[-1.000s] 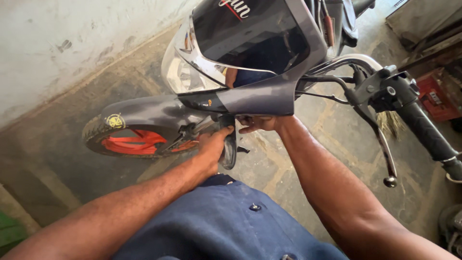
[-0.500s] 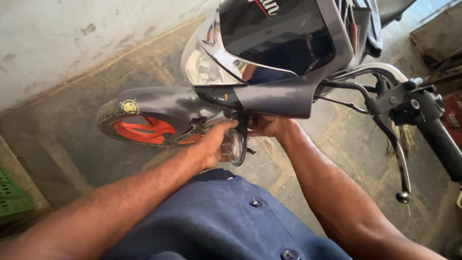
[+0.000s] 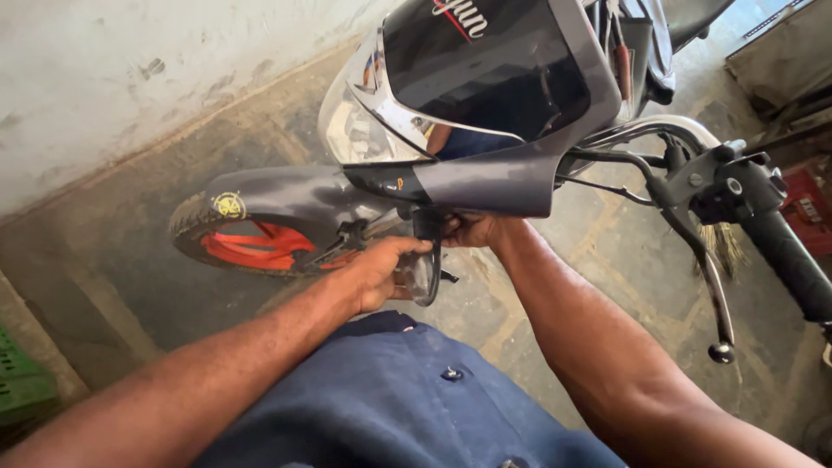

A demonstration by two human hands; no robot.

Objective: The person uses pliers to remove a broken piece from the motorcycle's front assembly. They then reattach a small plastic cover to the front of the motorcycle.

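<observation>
wheel rim (image 3: 256,247): red-orange | fender (image 3: 286,195): dark grey | shirt (image 3: 390,399): blue

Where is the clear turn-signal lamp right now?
In the head view, the turn-signal lamp sits centre frame, below the grey fairing, right of the front wheel, gripped by the left hand.

Blue buttoned garment (image 3: 407,399), bare forearms

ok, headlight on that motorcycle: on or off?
Off. The headlight lens shows no glow, only daylight reflections on its chrome. Both hands, left hand and right hand, work below the cowl.
</observation>
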